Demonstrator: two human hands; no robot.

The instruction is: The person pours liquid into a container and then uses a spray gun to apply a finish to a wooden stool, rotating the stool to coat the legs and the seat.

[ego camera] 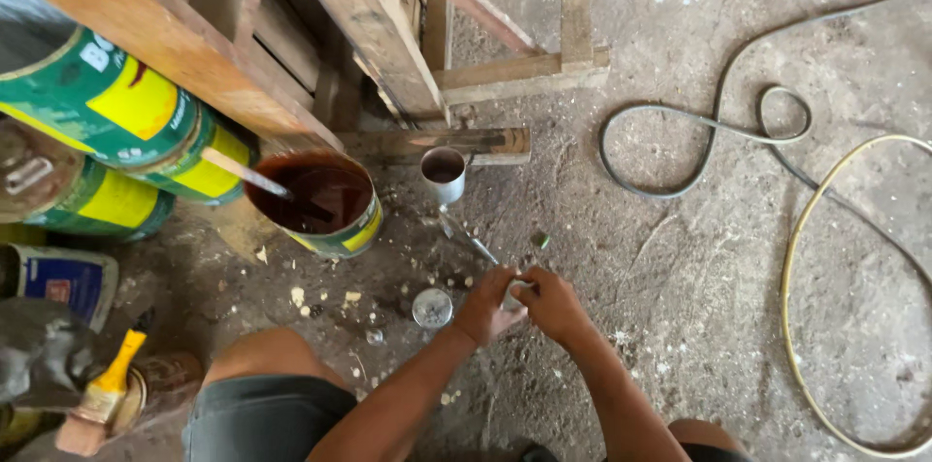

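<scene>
Both hands (519, 302) near green-yellow tin (325, 205)

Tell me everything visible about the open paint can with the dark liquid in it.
The open paint can stands upright on the dusty concrete floor, beside stacked green and yellow cans. It is round and looks like metal, with a green and yellow label. Its lid is off, and dark reddish-brown liquid fills it nearly to the rim. A pale stirring stick leans in it, tilted left. No hand touches it.

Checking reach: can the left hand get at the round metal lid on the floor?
Probably yes. The left hand is just right of the metal lid, bare floor between, though both hands now grip a small part.
</scene>
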